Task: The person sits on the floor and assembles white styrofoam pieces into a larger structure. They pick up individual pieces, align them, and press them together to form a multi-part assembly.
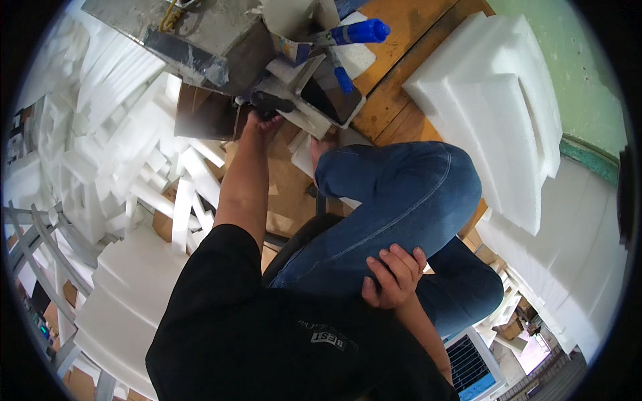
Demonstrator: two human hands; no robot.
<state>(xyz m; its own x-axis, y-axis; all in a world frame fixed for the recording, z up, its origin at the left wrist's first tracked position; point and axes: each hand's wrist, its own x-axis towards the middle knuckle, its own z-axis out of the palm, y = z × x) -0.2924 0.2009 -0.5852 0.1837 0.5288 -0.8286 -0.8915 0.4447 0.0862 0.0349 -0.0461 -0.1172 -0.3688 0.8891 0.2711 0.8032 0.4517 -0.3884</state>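
Observation:
My left hand [263, 123] reaches in below the grey metal machine housing [234, 57], beside a black handle-like part [273, 102]. Its fingers are mostly hidden by that part and by shadow, so I cannot make out whether they grip it. Bent over the thigh of my jeans [388, 220], my right hand [394, 275] rests with its fingers loosely spread and nothing in them. Close to my left hand, a dark flat panel in a pale frame [329, 93] leans at an angle. Above it lie a thick blue marker [361, 32] and a thinner blue pen [342, 79].
White foam offcuts [157, 167] are heaped on the left. A stack of white foam sheets [491, 100] stands on the wooden bench [401, 123] at the right, near a pale green wall [568, 60]. A grey metal rack [57, 267] is at the far left.

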